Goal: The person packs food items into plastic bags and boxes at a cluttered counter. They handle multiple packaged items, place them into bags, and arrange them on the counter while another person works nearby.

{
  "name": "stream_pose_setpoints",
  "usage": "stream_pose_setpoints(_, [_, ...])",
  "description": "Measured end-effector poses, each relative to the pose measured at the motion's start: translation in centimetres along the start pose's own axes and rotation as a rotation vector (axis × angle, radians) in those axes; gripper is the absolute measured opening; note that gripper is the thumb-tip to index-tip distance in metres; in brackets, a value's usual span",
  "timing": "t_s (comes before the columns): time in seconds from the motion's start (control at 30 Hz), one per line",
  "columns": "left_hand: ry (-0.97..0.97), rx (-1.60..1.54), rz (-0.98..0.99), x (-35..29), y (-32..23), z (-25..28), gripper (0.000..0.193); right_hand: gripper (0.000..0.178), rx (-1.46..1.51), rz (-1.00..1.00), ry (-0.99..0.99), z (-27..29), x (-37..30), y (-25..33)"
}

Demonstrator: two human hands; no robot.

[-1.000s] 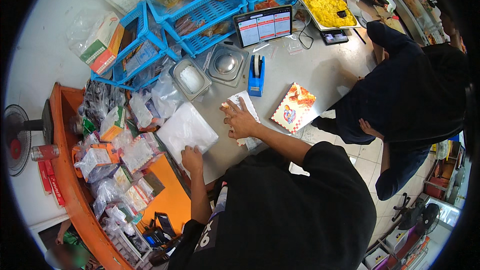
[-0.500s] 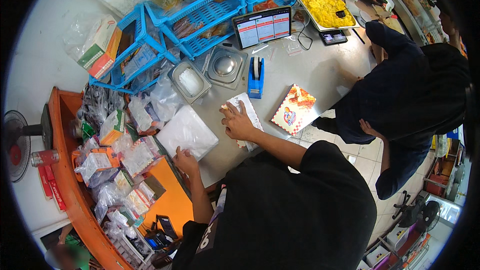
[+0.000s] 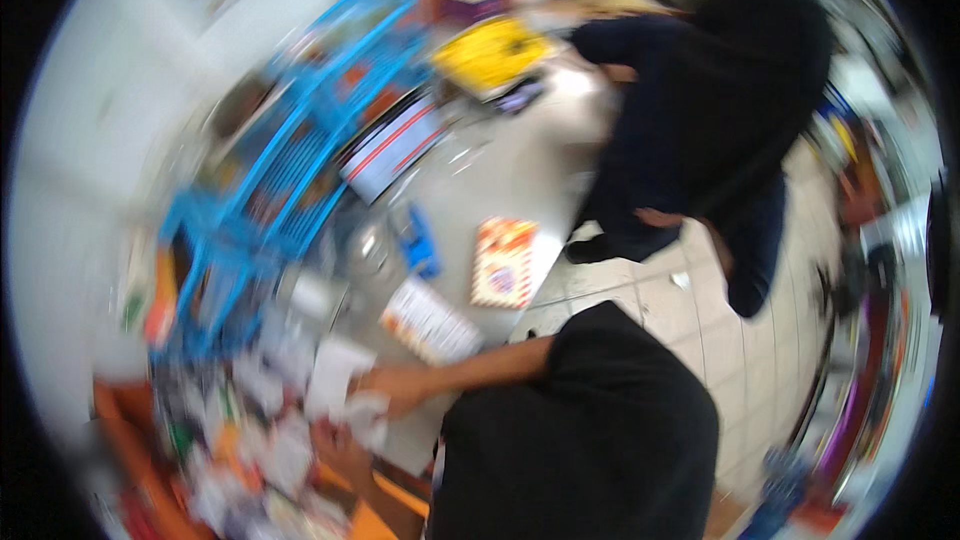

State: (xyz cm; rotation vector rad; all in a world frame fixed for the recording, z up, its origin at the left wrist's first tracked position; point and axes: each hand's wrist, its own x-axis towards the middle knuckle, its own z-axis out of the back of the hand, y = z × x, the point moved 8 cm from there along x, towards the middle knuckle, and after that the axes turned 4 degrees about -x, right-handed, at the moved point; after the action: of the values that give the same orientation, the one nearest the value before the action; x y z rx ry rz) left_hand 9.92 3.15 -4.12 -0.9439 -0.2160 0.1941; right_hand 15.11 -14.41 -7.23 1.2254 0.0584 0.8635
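The picture is smeared by motion. My right hand point(image 3: 392, 392) lies over a stack of thin white sheets or flat bags point(image 3: 338, 370) at the left end of the steel table. Just nearer to me, my left hand point(image 3: 340, 448) is at the stack's near edge. A white flap point(image 3: 372, 424) shows between the two hands; the blur hides whether either one grips it. Beyond my right forearm lies a pale printed box point(image 3: 430, 320), flat on the table. Another printed box point(image 3: 503, 262), with a checkered border, stands to its right.
Behind the boxes are a blue tape dispenser point(image 3: 418, 242), a tablet point(image 3: 392, 147) and blue racks point(image 3: 300, 165). A yellow-filled tray point(image 3: 490, 55) is farther back. Heaped plastic-wrapped packs point(image 3: 240, 440) crowd the left. A co-worker in dark clothes point(image 3: 700, 110) stands at the right.
My right hand has left the pale printed box and moved left to the white stack. A white flap now shows between my hands. The whole view has turned and blurred.
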Motion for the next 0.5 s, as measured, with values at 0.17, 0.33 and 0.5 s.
stream_pose_setpoints(0.17, [0.039,-0.209,-0.064,1.1,-10.0,1.8,0.037,0.020,-0.027,0.266,-0.111,1.1,4.0,8.0])
stream_pose_setpoints(0.33, [0.321,-0.223,-0.088,6.6,-8.5,-5.6,0.035,0.016,0.028,0.054,-0.369,11.7,2.8,11.2])
stream_pose_setpoints(0.5, [0.541,-0.231,-0.110,9.4,-8.4,-11.8,0.033,0.022,-0.178,0.073,-0.592,18.4,-0.4,8.9])
